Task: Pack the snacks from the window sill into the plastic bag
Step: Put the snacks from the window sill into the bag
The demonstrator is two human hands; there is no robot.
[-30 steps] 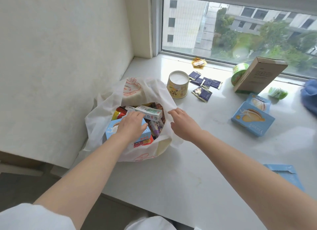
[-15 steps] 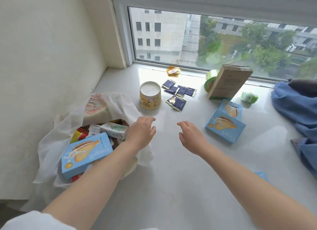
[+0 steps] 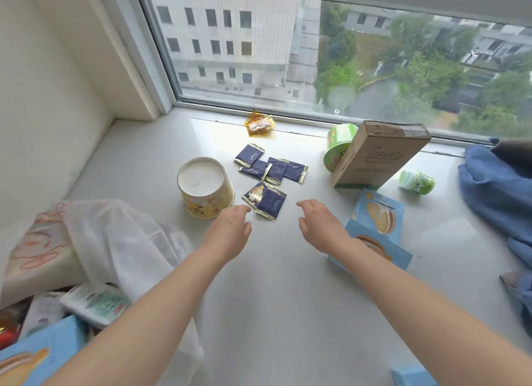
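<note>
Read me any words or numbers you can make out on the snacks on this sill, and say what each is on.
"Yuugift", or close to it: on the navy packets, small, so unsure.
"5": top flap of the brown box; its green front title is blurred.
Yellow cup, green cup, green bottle, blue boxes: print unreadable.

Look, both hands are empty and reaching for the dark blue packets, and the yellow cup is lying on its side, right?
Almost. The head view shows the yellow cup standing upright, not on its side. Both hands, left and right, are empty, reaching toward the dark blue packets.
</note>
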